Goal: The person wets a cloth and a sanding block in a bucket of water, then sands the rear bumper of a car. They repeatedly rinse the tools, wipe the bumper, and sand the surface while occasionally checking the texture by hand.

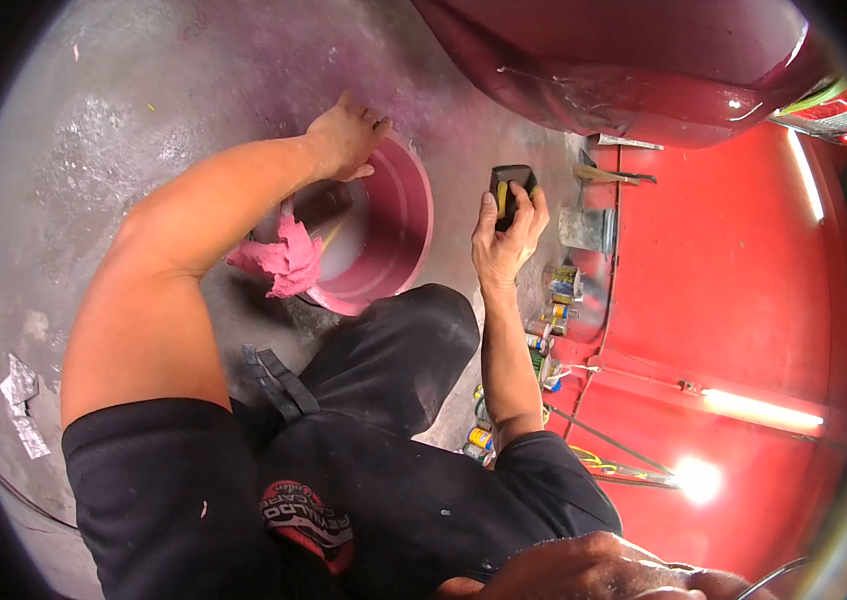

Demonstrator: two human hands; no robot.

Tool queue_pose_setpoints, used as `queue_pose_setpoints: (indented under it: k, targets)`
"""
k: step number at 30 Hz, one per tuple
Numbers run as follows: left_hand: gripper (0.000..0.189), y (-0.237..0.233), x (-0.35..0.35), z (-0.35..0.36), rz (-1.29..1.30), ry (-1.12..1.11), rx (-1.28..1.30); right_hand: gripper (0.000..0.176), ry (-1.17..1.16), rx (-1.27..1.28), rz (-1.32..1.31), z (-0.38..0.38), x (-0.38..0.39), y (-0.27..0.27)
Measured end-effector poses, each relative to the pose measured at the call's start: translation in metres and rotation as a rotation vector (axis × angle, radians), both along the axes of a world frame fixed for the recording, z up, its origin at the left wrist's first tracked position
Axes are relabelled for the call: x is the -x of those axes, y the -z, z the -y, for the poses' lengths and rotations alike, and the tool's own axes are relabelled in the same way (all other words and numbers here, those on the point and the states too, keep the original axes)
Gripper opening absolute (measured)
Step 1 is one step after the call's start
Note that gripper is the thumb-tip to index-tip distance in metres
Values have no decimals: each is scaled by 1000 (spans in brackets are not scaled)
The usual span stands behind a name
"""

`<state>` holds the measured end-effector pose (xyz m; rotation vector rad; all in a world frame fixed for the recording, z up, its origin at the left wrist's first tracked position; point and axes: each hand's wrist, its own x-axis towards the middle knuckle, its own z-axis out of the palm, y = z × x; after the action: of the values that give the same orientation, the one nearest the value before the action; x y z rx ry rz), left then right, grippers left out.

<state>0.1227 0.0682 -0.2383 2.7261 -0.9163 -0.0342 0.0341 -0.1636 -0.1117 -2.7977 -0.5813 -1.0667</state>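
Observation:
My left hand [349, 138] is at the upper rim of a pink bucket [412, 215], its thumb toward the inside and its fingers curled at the edge. Cloudy liquid [346, 248] lies in the bucket, along with a dark brown block-shaped thing [326, 207]. A crumpled pink cloth [287, 262] hangs over the near-left rim. To the right of the bucket, my right hand [510, 235] grips a dark sanding block [514, 177] with yellow parts from above, fingertips on its top. The underside of the block is hidden.
A dark red car body panel [624, 70] overhangs at the top right. Along the red wall [734, 260] stand several cans [537, 343] and a grey container [584, 228]. Torn silvery paper [22, 400] lies on the concrete floor [74, 230]. My bent knee [434, 330] is close to the bucket.

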Motion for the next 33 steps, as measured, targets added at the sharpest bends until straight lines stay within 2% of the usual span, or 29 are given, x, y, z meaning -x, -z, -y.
queue_pose_setpoints:
  k: [1, 2, 5, 6, 7, 8, 9, 10, 12, 13, 14, 15, 16, 18, 19, 21, 22, 24, 25, 26, 28, 29, 30, 31, 32, 33]
  targets:
    - [80, 1, 0, -1, 3, 2, -6, 43, -10, -141, -119, -7, 2, -2]
    - [79, 2, 2, 0, 9, -5, 11, 43, -8, -146, -115, -13, 4, -5]
    - [74, -1, 0, -1, -17, -10, 43, 43, -77, 50, 77, -27, -1, -17]
    - [71, -3, -1, -1, -58, 7, 58, 43, -73, 35, 86, -31, -2, -23]
    - [71, -2, -1, 0, -49, 12, 40, 41, -88, -72, -27, -35, -2, -29]
    - [65, 0, -1, 1, 11, 5, 212, 39, -106, -181, -140, -36, -3, -33]
    - [60, -1, -1, 0, 71, 4, 381, 37, -81, -507, -371, -28, -6, -31]
    - [60, -15, 2, -5, 75, 17, 356, 33, -124, -760, -552, -34, -4, -41]
    - [60, -47, 4, -6, -214, 158, 667, 37, -228, -1456, -880, -23, -7, -33]
    - [60, -56, 8, 2, -214, 172, 631, 41, -245, -1587, -934, -18, -6, -25]
    - [61, -63, 13, 12, -518, 199, 836, 41, -257, -1627, -915, -11, -2, -21]
    - [63, -71, 17, 19, -823, 208, 1027, 39, -274, -1840, -1008, -11, 3, -20]
    - [68, -101, 24, 13, -1022, 354, 1078, 37, -295, -2052, -1105, -8, 6, -19]
    - [55, -95, 26, 43, -1305, 417, 1259, 40, -435, -2044, -1064, 8, 8, -9]
    - [55, -99, 25, 50, -1306, 410, 1210, 42, -427, -2104, -1040, 10, 7, -8]
    - [56, -100, 27, 58, -1564, 360, 1380, 44, -405, -2197, -1045, 11, 8, -10]
    - [56, -93, 27, 62, -1571, 342, 1317, 44, -438, -2247, -1009, 10, 10, -12]
    - [53, -82, 23, 68, -1550, 527, 1420, 42, -626, -2343, -1045, 10, 10, -14]
    - [52, -84, 22, 69, -1601, 522, 1457, 43, -529, -2283, -1017, 10, 9, -14]
    - [52, -85, 21, 68, -1610, 506, 1407, 43, -558, -2321, -986, 14, 9, -7]
    - [56, -94, 23, 65, -1561, 556, 1464, 46, -508, -1948, -1055, 17, 5, 1]
    - [56, -96, 27, 63, -1562, 537, 1450, 49, -495, -2023, -1136, 19, 3, 3]
    - [54, -101, 31, 63, -1499, 424, 1492, 49, -503, -2026, -1142, 18, 1, 3]
    - [52, -105, 33, 66, -1429, 314, 1539, 49, -605, -2092, -1290, 21, -2, 4]
    - [52, -110, 33, 68, -1414, 302, 1554, 49, -707, -2145, -1452, 23, -6, 7]
    - [53, -119, 34, 70, -1340, 218, 1588, 50, -565, -2035, -1508, 18, -9, 8]
